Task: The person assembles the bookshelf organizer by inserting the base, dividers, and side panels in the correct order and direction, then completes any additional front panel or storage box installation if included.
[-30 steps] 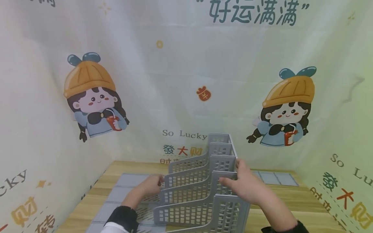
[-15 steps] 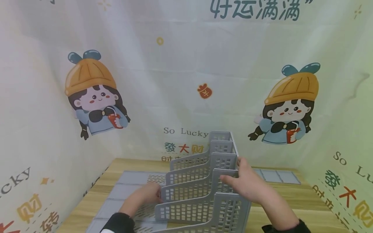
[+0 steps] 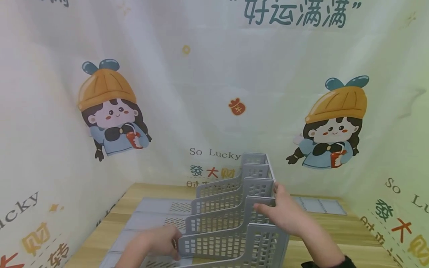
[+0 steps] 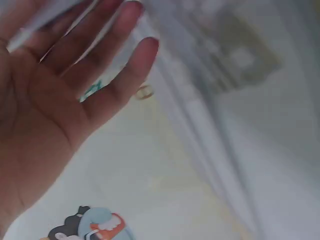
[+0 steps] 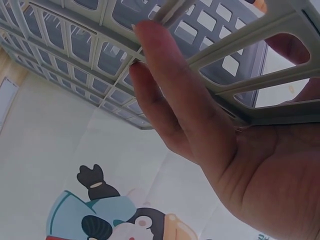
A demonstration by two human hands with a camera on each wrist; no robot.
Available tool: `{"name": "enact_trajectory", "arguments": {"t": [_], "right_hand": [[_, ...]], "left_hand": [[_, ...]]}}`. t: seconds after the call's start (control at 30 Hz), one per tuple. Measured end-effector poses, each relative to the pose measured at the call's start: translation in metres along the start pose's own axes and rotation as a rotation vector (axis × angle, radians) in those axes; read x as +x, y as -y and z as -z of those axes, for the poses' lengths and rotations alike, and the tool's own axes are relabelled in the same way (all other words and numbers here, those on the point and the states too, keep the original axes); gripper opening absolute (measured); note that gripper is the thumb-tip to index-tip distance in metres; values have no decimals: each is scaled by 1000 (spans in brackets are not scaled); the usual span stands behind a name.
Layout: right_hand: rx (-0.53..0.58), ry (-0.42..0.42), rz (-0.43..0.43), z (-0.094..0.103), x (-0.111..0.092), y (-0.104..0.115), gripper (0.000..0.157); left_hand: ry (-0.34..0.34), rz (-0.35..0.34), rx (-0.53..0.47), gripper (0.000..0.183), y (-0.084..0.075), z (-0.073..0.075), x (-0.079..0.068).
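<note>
Grey rack (image 3: 218, 235) stood on the wooden table (image 3: 352, 232), just to the five o'clock side of the view's centre, its tall ends towards three o'clock and its low ends towards nine o'clock. What had changed was mainly the left hand (image 3: 162, 242): in the two earlier head pictures it was at partitions further towards twelve o'clock, and now it was at the low end of the second partition from the person. Its fingers were loosely extended and slightly bent, and I could not tell if they touched the edge, because the left wrist view was blurred. The right hand (image 3: 288, 216) had kept its place at the three o'clock side, grasping the rack, with the thumb over a tall end and the fingers against the lattice wall. In my judgement, the left hand was going along the low ends, one after another, while the right hand gave steadiness.

Around it, a light grey slotted panel (image 3: 137, 219) lay flat at nine o'clock, partly covered by the left hand. A smaller flat panel (image 3: 321, 206) lay near two o'clock, and a printed cloth (image 3: 214, 78) hung behind. Nothing visible blocked the left hand's path, but the nearest partition was cut by the lower picture edge.
</note>
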State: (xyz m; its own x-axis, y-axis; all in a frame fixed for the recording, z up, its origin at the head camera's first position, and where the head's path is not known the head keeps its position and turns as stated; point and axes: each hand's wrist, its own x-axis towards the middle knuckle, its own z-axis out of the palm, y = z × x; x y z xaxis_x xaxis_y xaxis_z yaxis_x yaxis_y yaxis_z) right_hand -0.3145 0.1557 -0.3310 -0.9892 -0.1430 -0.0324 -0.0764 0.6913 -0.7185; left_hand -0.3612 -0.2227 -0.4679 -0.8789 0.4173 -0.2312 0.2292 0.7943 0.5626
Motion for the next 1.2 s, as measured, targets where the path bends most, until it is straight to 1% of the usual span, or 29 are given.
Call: {"name": "enact_trajectory", "arguments": {"t": [0.03,0.07,0.13,0.27,0.47,0.6,0.73,0.83,1.0,1.2], "right_hand": [[-7,-1,2,1,0,0,113],[-11,0,6,3,0,0,114],[-16,-1,6,4,0,0,114],[-2,1,10,3,-1,0,112],[-3,7,4,2,-2,0,113],[-7,10,4,2,-1,2,113],[-7,11,11,3,0,4,113],[-13,10,11,3,-1,5,114],[-17,13,-6,4,-2,4,115],[-25,5,-4,7,-2,2,114]], "left_hand": [[9,-26,-7,10,0,-3,1],[4,-38,-6,8,0,-5,2],[-22,-64,10,4,2,-9,3],[-55,-106,-3,3,5,-10,3],[-73,-167,-39,4,7,-10,0],[-100,-219,-61,7,9,-11,-3],[-122,-252,-83,12,12,-12,-4],[-131,-252,-68,12,12,-13,-3],[-129,-223,-24,14,7,-13,-1],[-126,-216,26,28,-1,-17,2]]}}
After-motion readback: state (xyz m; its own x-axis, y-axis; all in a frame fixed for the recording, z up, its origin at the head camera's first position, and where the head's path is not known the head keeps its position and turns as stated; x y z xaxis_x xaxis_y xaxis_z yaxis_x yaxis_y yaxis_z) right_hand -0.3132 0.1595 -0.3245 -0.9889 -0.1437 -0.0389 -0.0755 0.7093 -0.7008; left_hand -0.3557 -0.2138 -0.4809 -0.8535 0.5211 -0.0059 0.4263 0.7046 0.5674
